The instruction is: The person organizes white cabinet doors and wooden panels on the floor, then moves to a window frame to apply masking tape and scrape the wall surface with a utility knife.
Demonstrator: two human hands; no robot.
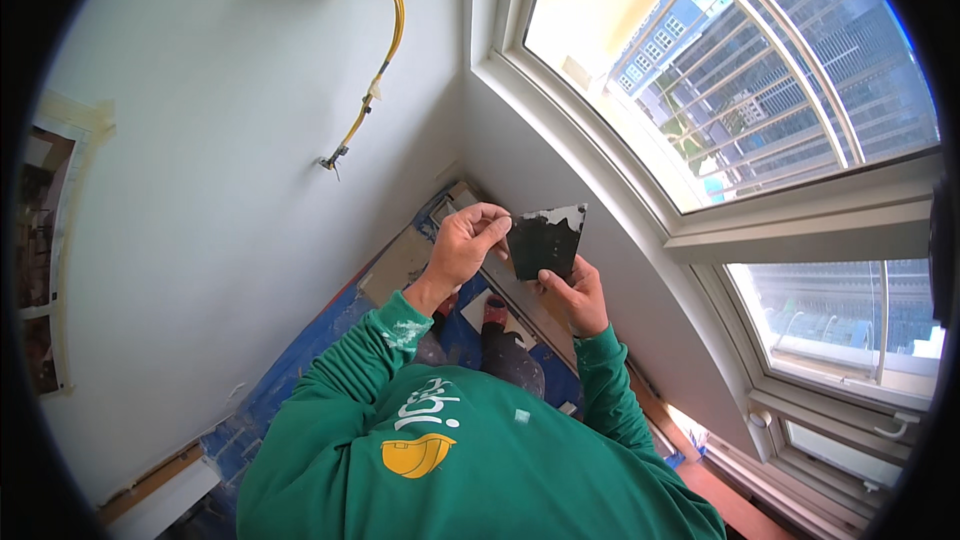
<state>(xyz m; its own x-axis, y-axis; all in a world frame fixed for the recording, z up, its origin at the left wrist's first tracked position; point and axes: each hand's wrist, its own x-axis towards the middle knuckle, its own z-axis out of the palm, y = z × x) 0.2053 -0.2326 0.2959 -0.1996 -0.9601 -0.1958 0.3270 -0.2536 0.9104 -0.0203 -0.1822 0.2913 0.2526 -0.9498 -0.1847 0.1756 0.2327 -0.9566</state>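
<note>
My right hand (578,295) grips a flat, dark putty blade (543,248) by its lower edge, thumb on the face toward me. Whitish putty coats the blade's upper edge, thickest at the far right corner. My left hand (466,248) is closed, with thumb and fingers pinched together at the blade's upper left corner. Whether those fingertips grip the edge or a small bit of something is hidden. White smears mark the cuff of my green left sleeve (402,328).
A pale wall (250,210) with yellow cables (398,20) hanging from a box rises on the left. Windows (730,90) with a white frame fill the right. Blue sheeting (300,360) and boards (398,265) cover the floor around my feet (494,312).
</note>
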